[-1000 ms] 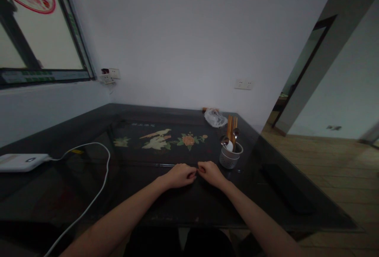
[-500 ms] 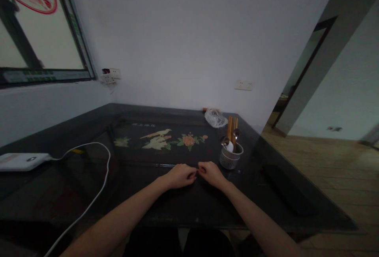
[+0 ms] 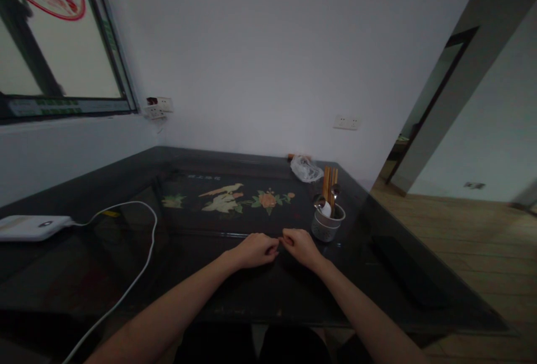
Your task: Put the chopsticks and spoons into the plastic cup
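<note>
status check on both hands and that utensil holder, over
Both hands, left and right, loosely fisted on the table. Utensil holder upright, just beyond right hand. Nothing visible between them.

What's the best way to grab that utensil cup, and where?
Probably the right hand should wrap the cup's rounded outer wall from the near side, below the rim: it stands upright, while chopsticks and spoons crowd its opening.

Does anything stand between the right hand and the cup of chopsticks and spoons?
Nothing visible does: the curled right hand lies close beside the cup, both on the dark tabletop.
</note>
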Tool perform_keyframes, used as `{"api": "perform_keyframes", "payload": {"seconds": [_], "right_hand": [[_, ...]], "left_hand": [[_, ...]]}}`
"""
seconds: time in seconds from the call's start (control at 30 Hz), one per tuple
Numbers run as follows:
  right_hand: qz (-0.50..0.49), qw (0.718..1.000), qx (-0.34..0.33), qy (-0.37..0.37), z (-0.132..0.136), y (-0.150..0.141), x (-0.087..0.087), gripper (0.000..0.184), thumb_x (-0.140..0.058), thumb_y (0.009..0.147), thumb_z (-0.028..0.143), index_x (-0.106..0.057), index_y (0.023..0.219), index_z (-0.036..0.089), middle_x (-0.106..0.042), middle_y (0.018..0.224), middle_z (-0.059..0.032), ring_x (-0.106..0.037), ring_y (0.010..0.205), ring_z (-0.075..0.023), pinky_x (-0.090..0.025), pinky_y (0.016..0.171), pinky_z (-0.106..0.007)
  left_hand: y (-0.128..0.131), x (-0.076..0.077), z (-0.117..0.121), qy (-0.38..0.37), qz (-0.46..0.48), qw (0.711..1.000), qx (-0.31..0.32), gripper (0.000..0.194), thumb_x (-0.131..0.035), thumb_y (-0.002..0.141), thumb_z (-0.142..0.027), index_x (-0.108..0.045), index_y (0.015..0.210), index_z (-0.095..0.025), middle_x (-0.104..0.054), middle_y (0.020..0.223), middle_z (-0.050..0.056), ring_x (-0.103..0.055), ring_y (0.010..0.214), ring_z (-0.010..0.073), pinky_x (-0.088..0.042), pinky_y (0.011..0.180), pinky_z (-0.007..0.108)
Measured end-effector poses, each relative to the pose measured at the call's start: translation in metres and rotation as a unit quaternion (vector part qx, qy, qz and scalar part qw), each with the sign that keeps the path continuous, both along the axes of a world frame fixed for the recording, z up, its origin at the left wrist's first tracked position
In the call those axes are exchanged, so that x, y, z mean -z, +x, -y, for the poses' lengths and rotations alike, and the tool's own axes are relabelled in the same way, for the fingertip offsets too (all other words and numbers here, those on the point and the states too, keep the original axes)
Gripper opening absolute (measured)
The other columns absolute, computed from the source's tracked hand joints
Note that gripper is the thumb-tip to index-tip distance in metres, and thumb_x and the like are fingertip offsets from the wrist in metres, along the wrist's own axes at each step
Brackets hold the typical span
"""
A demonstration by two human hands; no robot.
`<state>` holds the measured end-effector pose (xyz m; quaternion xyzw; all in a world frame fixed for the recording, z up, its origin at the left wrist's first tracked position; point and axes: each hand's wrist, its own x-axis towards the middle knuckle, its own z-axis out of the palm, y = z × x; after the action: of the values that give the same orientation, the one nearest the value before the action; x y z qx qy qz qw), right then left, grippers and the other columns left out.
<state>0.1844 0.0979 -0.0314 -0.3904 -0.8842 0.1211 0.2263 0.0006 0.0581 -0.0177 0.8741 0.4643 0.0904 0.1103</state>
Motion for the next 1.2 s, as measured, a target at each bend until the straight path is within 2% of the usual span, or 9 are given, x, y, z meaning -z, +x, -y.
{"api": "perform_keyframes", "payload": {"seconds": [0.13, 0.23, 0.33, 0.43, 0.53, 0.63, 0.73, 0.83, 1.2], "right_hand": [[-0.025, 0.993, -0.044, 0.106, 0.014, 0.000, -0.017, 0.032, -0.046, 0.086, 0.017, -0.032, 0.057, 0.020, -0.042, 0.058, 0.0026, -0.039, 0.057, -0.0109, -0.024, 0.056, -0.025], [-0.130, 0.969, -0.037, 0.205, 0.033, 0.004, -0.050, 0.035, -0.046, 0.087, 0.018, -0.033, 0.056, 0.020, -0.039, 0.056, 0.0032, -0.037, 0.053, -0.0100, -0.026, 0.053, -0.024], [-0.316, 0.898, 0.051, 0.301, 0.043, 0.019, -0.091, 0.028, -0.056, 0.082, 0.019, -0.039, 0.061, 0.020, -0.038, 0.057, 0.0055, -0.037, 0.051, -0.0087, -0.030, 0.052, -0.022], [-0.486, 0.789, 0.179, 0.330, 0.031, 0.048, -0.111, 0.016, -0.064, 0.075, 0.023, -0.050, 0.079, 0.019, -0.046, 0.073, 0.0029, -0.045, 0.061, -0.0094, -0.038, 0.059, -0.023], [-0.606, 0.698, 0.265, 0.274, 0.000, 0.083, -0.091, 0.031, -0.067, 0.067, 0.029, -0.049, 0.091, 0.019, -0.047, 0.079, 0.0030, -0.047, 0.067, -0.0096, -0.041, 0.066, -0.024], [-0.671, 0.663, 0.309, 0.122, -0.034, 0.111, -0.045, 0.037, -0.067, 0.060, 0.032, -0.051, 0.091, 0.020, -0.049, 0.075, 0.0043, -0.050, 0.066, -0.0099, -0.041, 0.064, -0.024], [-0.652, 0.684, 0.323, -0.044, -0.057, 0.120, -0.003, 0.038, -0.064, 0.057, 0.039, -0.055, 0.088, 0.020, -0.056, 0.075, 0.0024, -0.054, 0.064, -0.0118, -0.041, 0.058, -0.025], [-0.631, 0.698, 0.326, -0.094, -0.064, 0.111, 0.019, 0.037, -0.063, 0.061, 0.045, -0.060, 0.086, 0.018, -0.061, 0.079, 0.0006, -0.057, 0.069, -0.0140, -0.044, 0.060, -0.026], [-0.642, 0.692, 0.279, -0.179, -0.073, 0.095, 0.037, 0.046, -0.056, 0.073, 0.053, -0.067, 0.098, 0.016, -0.070, 0.102, -0.0045, -0.062, 0.096, -0.0177, -0.047, 0.080, -0.027]], "left_hand": [[0.000, 0.000, 0.000, 0.002, 0.004, 1.000, 0.004, 0.015, -0.051, 0.080, -0.026, -0.048, 0.067, -0.019, -0.055, 0.062, -0.001, -0.052, 0.060, 0.0126, -0.029, 0.054, 0.022], [-0.001, -0.001, -0.001, 0.002, 0.018, 1.000, 0.023, 0.014, -0.052, 0.080, -0.025, -0.047, 0.068, -0.020, -0.056, 0.065, -0.002, -0.051, 0.060, 0.0119, -0.029, 0.055, 0.021], [-0.002, -0.003, 0.000, -0.001, 0.014, 1.000, 0.027, 0.014, -0.052, 0.080, -0.025, -0.047, 0.068, -0.020, -0.056, 0.066, -0.002, -0.051, 0.062, 0.0119, -0.029, 0.055, 0.021], [-0.001, -0.004, 0.002, -0.005, 0.005, 1.000, 0.013, 0.015, -0.052, 0.081, -0.026, -0.047, 0.068, -0.020, -0.054, 0.064, -0.002, -0.051, 0.062, 0.0125, -0.029, 0.055, 0.022], [-0.002, -0.002, 0.001, 0.006, 0.008, 1.000, 0.015, 0.015, -0.052, 0.082, -0.027, -0.047, 0.069, -0.021, -0.055, 0.065, -0.002, -0.052, 0.063, 0.0129, -0.028, 0.055, 0.022], [-0.002, 0.001, -0.001, 0.014, 0.011, 0.999, 0.027, 0.015, -0.052, 0.081, -0.027, -0.046, 0.069, -0.021, -0.056, 0.066, -0.003, -0.052, 0.063, 0.0123, -0.027, 0.055, 0.022], [-0.003, 0.002, -0.002, 0.010, 0.010, 1.000, 0.022, 0.016, -0.053, 0.082, -0.027, -0.047, 0.069, -0.020, -0.055, 0.065, -0.003, -0.051, 0.062, 0.0116, -0.026, 0.054, 0.022], [-0.002, 0.002, -0.001, 0.005, 0.007, 1.000, 0.011, 0.015, -0.052, 0.083, -0.029, -0.049, 0.070, -0.020, -0.055, 0.065, -0.003, -0.051, 0.062, 0.0113, -0.026, 0.053, 0.022], [-0.002, 0.001, -0.002, -0.002, 0.020, 0.999, 0.026, 0.027, -0.046, 0.089, -0.041, -0.059, 0.079, -0.020, -0.064, 0.073, 0.000, -0.056, 0.065, 0.0119, -0.029, 0.055, 0.021]]}}
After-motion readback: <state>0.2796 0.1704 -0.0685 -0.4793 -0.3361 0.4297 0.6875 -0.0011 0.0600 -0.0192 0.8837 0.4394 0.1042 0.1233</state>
